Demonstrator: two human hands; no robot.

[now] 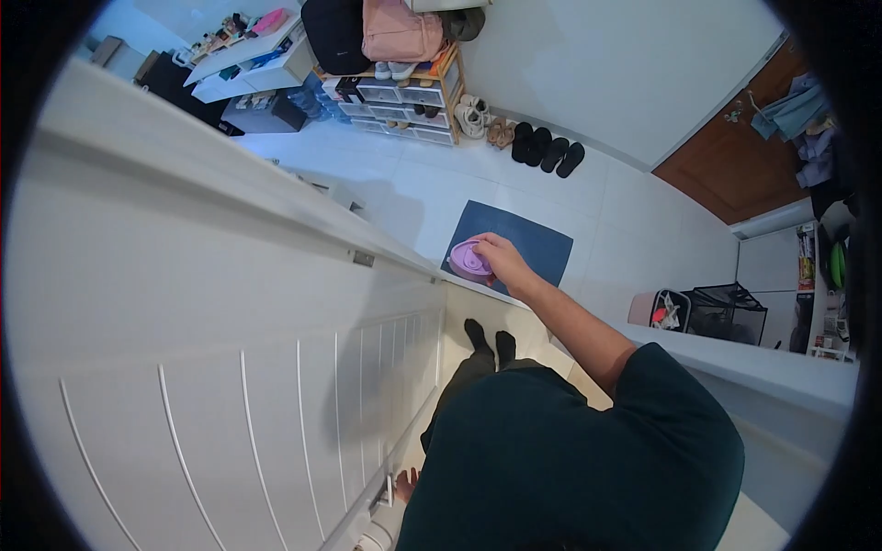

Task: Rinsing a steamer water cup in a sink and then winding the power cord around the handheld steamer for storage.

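In my right hand (pixel 501 260) is a purple lidded container (pixel 470 260), held above the blue floor mat (pixel 530 237). The fingers wrap the far and right side of it. Low in the view, my left hand (pixel 406 484) is at the metal handle (pixel 389 489) of the white panelled door (pixel 262 386); its fingers are apart, and whether they touch the handle is hard to tell. My torso hides most of the left arm.
Beyond the mat, black slippers (pixel 539 146) and other shoes stand along the wall beside a shoe rack (pixel 455 89). A pink bin (pixel 642 309) and a black mesh basket (pixel 730 313) are at the right. A brown door (pixel 737 165) has clothes hanging on it.
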